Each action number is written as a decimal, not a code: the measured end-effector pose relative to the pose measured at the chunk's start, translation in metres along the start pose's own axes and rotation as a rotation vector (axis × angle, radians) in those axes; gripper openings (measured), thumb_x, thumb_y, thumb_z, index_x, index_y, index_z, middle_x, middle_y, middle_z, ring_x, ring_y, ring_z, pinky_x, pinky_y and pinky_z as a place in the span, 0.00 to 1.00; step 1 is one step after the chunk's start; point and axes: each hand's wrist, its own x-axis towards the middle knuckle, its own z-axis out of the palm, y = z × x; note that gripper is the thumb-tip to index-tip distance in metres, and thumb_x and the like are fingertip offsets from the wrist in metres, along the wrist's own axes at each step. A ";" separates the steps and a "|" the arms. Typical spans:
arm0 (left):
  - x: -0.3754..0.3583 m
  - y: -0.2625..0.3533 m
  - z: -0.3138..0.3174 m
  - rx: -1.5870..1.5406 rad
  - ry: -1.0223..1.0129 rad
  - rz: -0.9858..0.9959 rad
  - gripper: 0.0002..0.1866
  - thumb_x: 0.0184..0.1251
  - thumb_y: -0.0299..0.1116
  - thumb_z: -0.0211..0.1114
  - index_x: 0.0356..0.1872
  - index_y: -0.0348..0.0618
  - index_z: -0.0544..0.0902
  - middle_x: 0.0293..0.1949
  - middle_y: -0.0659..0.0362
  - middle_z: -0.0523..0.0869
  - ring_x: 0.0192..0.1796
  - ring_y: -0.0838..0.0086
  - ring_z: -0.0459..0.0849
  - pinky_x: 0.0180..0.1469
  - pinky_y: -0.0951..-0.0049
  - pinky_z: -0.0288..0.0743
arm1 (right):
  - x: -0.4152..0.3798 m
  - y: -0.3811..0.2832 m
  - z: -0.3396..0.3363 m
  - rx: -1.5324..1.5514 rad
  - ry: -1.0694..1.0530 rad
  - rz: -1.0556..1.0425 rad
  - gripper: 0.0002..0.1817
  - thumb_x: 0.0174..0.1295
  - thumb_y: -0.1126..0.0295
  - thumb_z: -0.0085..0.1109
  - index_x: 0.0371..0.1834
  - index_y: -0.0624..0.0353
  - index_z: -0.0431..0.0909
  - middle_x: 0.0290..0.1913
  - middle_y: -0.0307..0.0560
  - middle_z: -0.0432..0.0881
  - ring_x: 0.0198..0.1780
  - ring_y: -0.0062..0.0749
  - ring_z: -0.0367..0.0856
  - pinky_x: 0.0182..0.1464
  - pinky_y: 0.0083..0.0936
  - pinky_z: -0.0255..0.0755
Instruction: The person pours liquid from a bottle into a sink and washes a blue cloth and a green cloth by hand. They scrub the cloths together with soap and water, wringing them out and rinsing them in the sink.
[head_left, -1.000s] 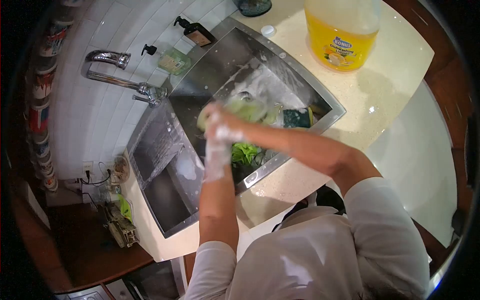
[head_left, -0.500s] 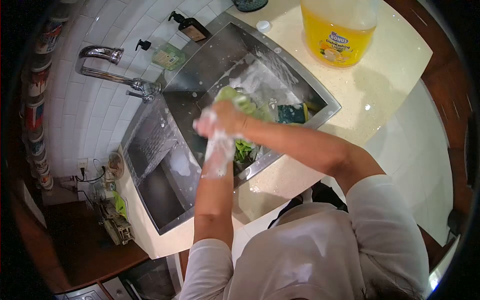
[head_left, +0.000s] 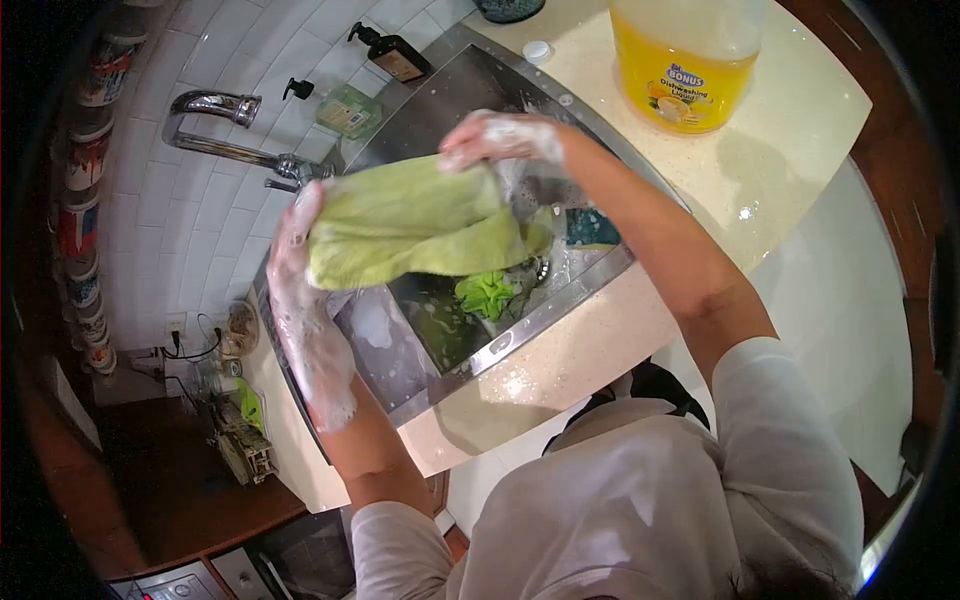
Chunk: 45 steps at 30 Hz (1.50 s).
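Observation:
A wet light-green cloth (head_left: 410, 222) is stretched out between my hands above the steel sink (head_left: 500, 345). My left hand (head_left: 298, 225) grips its left end, with soap suds covering the hand and forearm. At the cloth's upper right corner, my right hand (head_left: 500, 138) pinches the edge, also foamy. Below the cloth, a bright green crumpled item (head_left: 486, 293) lies in the right basin near the drain. A dark green sponge (head_left: 590, 228) rests at that basin's right side.
The chrome faucet (head_left: 225, 150) stands behind the sink, beside a green soap bottle (head_left: 348, 110) and a dark pump bottle (head_left: 395, 55). On the right counter is a large yellow dishwashing liquid container (head_left: 685, 80), with a white cap (head_left: 537, 51) nearby.
My hands have moved apart, left hand to the left and right hand up. The green cloth, bunched low in the sink before, is now raised and spread between them.

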 end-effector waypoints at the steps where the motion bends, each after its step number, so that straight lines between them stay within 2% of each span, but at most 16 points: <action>1: 0.001 -0.012 -0.007 -0.183 0.015 -0.037 0.21 0.54 0.46 0.63 0.41 0.39 0.78 0.34 0.59 0.81 0.35 0.73 0.80 0.41 0.74 0.72 | 0.001 0.008 0.007 0.002 0.000 0.001 0.18 0.53 0.57 0.59 0.40 0.58 0.79 0.32 0.41 0.78 0.38 0.27 0.75 0.44 0.23 0.69; 4: 0.029 -0.088 -0.005 -0.276 0.071 -0.126 0.16 0.59 0.42 0.59 0.39 0.39 0.79 0.33 0.57 0.81 0.32 0.73 0.79 0.39 0.71 0.73 | 0.004 0.012 0.070 -0.022 0.278 0.031 0.13 0.46 0.66 0.60 0.33 0.61 0.79 0.34 0.48 0.78 0.37 0.32 0.74 0.48 0.27 0.65; 6: 0.065 -0.160 0.002 -0.461 -0.067 -0.288 0.15 0.61 0.43 0.56 0.38 0.42 0.78 0.28 0.61 0.79 0.28 0.75 0.78 0.35 0.73 0.74 | 0.006 -0.006 0.158 -0.278 0.121 -0.239 0.27 0.43 0.59 0.56 0.48 0.59 0.72 0.53 0.69 0.67 0.60 0.49 0.63 0.64 0.44 0.49; 8: 0.102 -0.221 0.010 -0.603 -0.270 -0.421 0.14 0.63 0.45 0.53 0.36 0.46 0.78 0.24 0.66 0.77 0.24 0.78 0.76 0.31 0.75 0.74 | -0.020 -0.053 0.197 -0.653 1.141 -0.370 0.17 0.39 0.60 0.54 0.32 0.58 0.75 0.43 0.62 0.72 0.56 0.45 0.63 0.62 0.46 0.50; 9: 0.110 -0.230 0.016 -0.633 -0.334 -0.467 0.14 0.64 0.45 0.51 0.36 0.48 0.78 0.22 0.68 0.77 0.22 0.80 0.75 0.29 0.76 0.74 | -0.010 -0.040 0.176 -0.654 1.137 -0.364 0.17 0.39 0.60 0.54 0.32 0.58 0.75 0.43 0.62 0.72 0.56 0.45 0.63 0.62 0.46 0.50; 11: 0.082 -0.191 0.045 -0.681 -0.276 -0.490 0.13 0.65 0.42 0.50 0.39 0.47 0.77 0.28 0.64 0.78 0.29 0.77 0.77 0.36 0.73 0.74 | 0.018 -0.004 0.115 -0.333 0.243 -0.017 0.14 0.30 0.53 0.60 0.20 0.46 0.82 0.36 0.48 0.81 0.40 0.35 0.79 0.53 0.30 0.68; 15: 0.093 -0.197 0.052 -0.910 -0.477 -0.459 0.14 0.66 0.35 0.46 0.48 0.44 0.75 0.43 0.57 0.80 0.43 0.71 0.80 0.50 0.66 0.73 | -0.012 -0.029 0.092 -0.396 0.379 -0.039 0.14 0.39 0.53 0.55 0.22 0.48 0.81 0.30 0.47 0.81 0.37 0.36 0.80 0.43 0.34 0.70; 18: 0.122 -0.233 0.030 0.364 -0.199 0.395 0.15 0.65 0.37 0.47 0.45 0.41 0.76 0.42 0.57 0.81 0.42 0.70 0.80 0.48 0.65 0.74 | -0.018 -0.033 0.141 -1.046 0.432 -0.147 0.17 0.49 0.49 0.47 0.25 0.46 0.82 0.30 0.51 0.81 0.34 0.42 0.80 0.42 0.39 0.71; 19: 0.069 -0.197 0.053 0.163 -0.145 0.431 0.15 0.65 0.37 0.47 0.42 0.39 0.78 0.39 0.55 0.81 0.40 0.68 0.81 0.43 0.65 0.76 | -0.015 -0.026 0.134 -0.869 0.456 -0.230 0.18 0.49 0.49 0.47 0.26 0.46 0.82 0.29 0.52 0.81 0.34 0.42 0.80 0.42 0.39 0.71; 23: 0.045 -0.116 0.047 -0.673 -0.617 -0.591 0.18 0.65 0.42 0.51 0.43 0.35 0.76 0.38 0.52 0.81 0.37 0.65 0.81 0.39 0.65 0.78 | -0.003 -0.003 0.028 -0.677 0.599 -0.135 0.20 0.50 0.48 0.52 0.28 0.54 0.81 0.29 0.50 0.80 0.33 0.40 0.79 0.43 0.32 0.71; 30: 0.030 -0.044 -0.012 -0.587 -0.169 -0.111 0.21 0.63 0.48 0.54 0.38 0.34 0.75 0.37 0.48 0.80 0.40 0.61 0.80 0.45 0.61 0.75 | -0.037 -0.039 0.018 0.341 -0.002 0.190 0.26 0.51 0.49 0.61 0.42 0.60 0.79 0.41 0.42 0.80 0.44 0.22 0.76 0.47 0.21 0.69; 36: 0.032 -0.103 0.012 -0.913 -0.044 -0.178 0.25 0.62 0.51 0.53 0.40 0.32 0.75 0.38 0.50 0.80 0.44 0.59 0.78 0.50 0.62 0.72 | -0.011 0.005 0.065 0.134 0.434 0.065 0.14 0.54 0.60 0.59 0.36 0.59 0.79 0.47 0.43 0.76 0.43 0.28 0.75 0.49 0.22 0.68; 38: 0.071 -0.155 0.020 -0.851 -0.143 -0.252 0.24 0.62 0.50 0.53 0.40 0.33 0.76 0.38 0.52 0.81 0.44 0.61 0.79 0.48 0.63 0.73 | -0.017 -0.055 0.141 -0.827 0.280 0.011 0.11 0.51 0.66 0.58 0.35 0.58 0.80 0.51 0.45 0.73 0.44 0.30 0.76 0.48 0.24 0.69; 40: 0.112 -0.197 0.020 -1.235 -1.097 -0.852 0.12 0.66 0.36 0.50 0.39 0.38 0.76 0.34 0.56 0.81 0.31 0.67 0.78 0.40 0.71 0.74 | -0.007 -0.044 0.128 -0.757 0.232 -0.054 0.13 0.51 0.67 0.56 0.38 0.60 0.78 0.48 0.44 0.73 0.42 0.29 0.76 0.46 0.24 0.69; 41: 0.106 -0.202 0.019 -1.249 -1.083 -0.857 0.12 0.66 0.36 0.50 0.39 0.38 0.76 0.34 0.56 0.81 0.31 0.67 0.78 0.40 0.71 0.74 | 0.001 -0.036 0.118 -0.683 0.190 -0.126 0.14 0.51 0.68 0.54 0.41 0.62 0.76 0.44 0.44 0.74 0.40 0.29 0.75 0.45 0.23 0.70; 45: 0.070 -0.153 0.060 -0.903 -0.269 -0.385 0.14 0.58 0.36 0.53 0.43 0.41 0.76 0.38 0.55 0.79 0.40 0.66 0.78 0.43 0.68 0.74 | 0.011 -0.030 0.110 -0.283 0.157 -0.226 0.15 0.51 0.68 0.50 0.41 0.62 0.74 0.34 0.44 0.76 0.35 0.29 0.76 0.40 0.24 0.71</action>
